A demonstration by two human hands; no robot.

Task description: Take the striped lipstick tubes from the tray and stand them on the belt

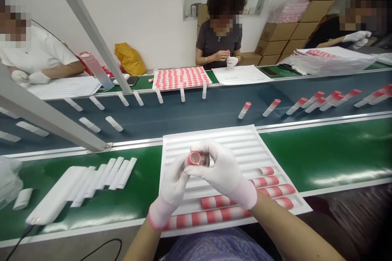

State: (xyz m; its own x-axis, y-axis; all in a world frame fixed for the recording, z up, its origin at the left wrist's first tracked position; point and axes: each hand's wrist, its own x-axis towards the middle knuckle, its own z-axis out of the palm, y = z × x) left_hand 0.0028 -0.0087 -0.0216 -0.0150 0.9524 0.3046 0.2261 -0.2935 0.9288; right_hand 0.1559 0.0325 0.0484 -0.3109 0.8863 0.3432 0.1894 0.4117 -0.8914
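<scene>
We've got left hand (pixel 173 183) and right hand (pixel 226 171) pinching red-rimmed tube (pixel 195 158) — fingertip grip slackens, tube could drop onto tray (pixel 245 149).

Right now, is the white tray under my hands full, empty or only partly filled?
Partly filled: red-and-white tubes lie in the white tray toward its near edge, while its far rows show bare.

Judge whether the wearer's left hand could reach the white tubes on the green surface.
Probably yes: nothing visible stands between the left hand and the white tubes, though it is helping hold the red-rimmed piece.
</scene>
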